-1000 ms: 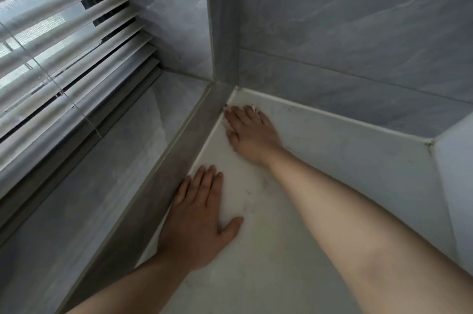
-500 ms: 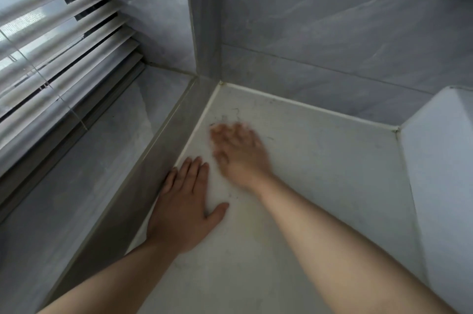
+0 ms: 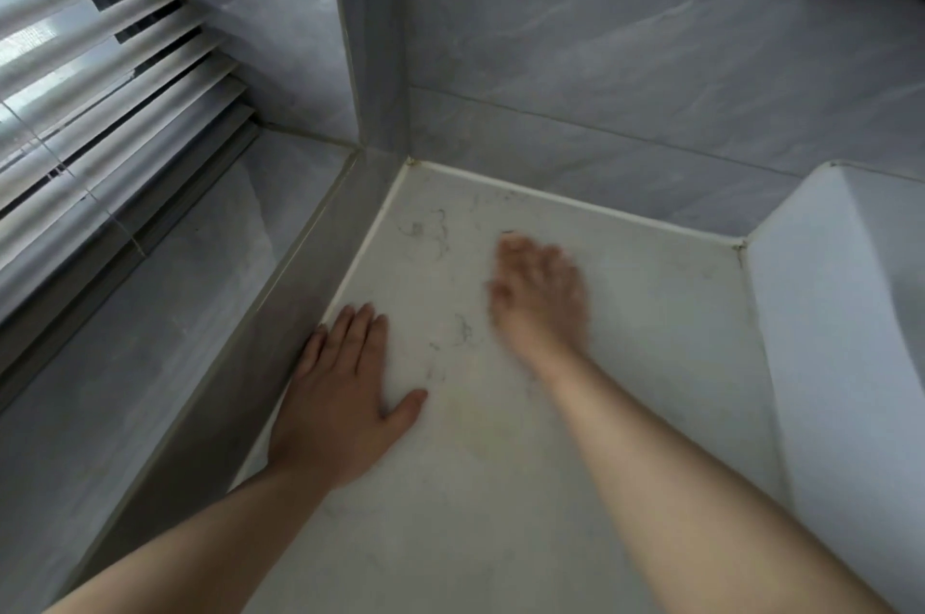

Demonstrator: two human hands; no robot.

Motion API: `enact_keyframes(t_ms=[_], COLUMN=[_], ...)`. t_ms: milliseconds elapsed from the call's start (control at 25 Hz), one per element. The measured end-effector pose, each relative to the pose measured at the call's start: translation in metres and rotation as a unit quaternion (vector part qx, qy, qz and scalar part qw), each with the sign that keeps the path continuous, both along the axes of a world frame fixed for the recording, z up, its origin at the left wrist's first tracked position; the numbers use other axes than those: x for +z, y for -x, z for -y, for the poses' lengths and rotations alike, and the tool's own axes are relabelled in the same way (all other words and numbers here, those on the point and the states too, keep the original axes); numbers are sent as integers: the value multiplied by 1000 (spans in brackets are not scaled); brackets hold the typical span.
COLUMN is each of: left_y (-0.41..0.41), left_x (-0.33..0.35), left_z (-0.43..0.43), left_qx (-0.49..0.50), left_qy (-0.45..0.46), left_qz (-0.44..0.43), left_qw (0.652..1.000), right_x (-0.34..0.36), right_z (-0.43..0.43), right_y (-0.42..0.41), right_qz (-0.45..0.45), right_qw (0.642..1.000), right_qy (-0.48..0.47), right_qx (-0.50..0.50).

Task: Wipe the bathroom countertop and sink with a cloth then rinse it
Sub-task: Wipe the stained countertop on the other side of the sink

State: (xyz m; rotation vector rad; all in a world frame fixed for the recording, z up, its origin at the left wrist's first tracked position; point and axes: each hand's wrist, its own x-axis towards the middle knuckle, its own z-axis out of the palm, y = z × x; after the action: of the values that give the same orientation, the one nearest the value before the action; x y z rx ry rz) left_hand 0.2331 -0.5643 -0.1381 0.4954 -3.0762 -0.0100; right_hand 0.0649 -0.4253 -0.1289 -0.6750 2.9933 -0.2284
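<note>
White countertop (image 3: 650, 338) bears left hand (image 3: 340, 393) flat along its edge.

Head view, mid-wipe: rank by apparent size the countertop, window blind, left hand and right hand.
1. countertop, largest
2. window blind
3. left hand and right hand: about alike; the right is blurred and farther from the camera, so I leave them unranked.
</note>
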Motion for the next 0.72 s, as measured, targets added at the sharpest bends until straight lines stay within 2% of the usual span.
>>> enact_keyframes(t_ms=[80, 120, 160, 280, 400, 560, 640, 720], left_y=[0, 0, -1, 0, -1, -1, 0, 0], left_x=[0, 0, 1, 1, 1, -2, -3, -2], left_z=[0, 0, 0, 0, 1, 2, 1, 1], left_qx=[-1, -2, -1, 3, 0, 0, -1, -2], left_qy=[3, 4, 4, -1, -3, -5, -4, -8], left_qz=[2, 5, 6, 9, 7, 0, -6, -17], left_qw=[1000, 1000, 1000, 1000, 1000, 1000, 1000, 1000], right_x=[0, 0, 1, -10, -6, -4, -6, -7], right_z=[21, 17, 4, -62, -132, -134, -96, -60], right_y=[-41, -51, -48, -14, 12, -3, -27, -64], right_qz=[10, 15, 10, -59, -22, -22, -31, -52], right_qw=[988, 981, 981, 998, 984, 962, 978, 998], right_qy=[18, 10, 8, 3, -26, -28, -3, 2], right_qx=[156, 195, 194, 15, -175, -270, -205, -31])
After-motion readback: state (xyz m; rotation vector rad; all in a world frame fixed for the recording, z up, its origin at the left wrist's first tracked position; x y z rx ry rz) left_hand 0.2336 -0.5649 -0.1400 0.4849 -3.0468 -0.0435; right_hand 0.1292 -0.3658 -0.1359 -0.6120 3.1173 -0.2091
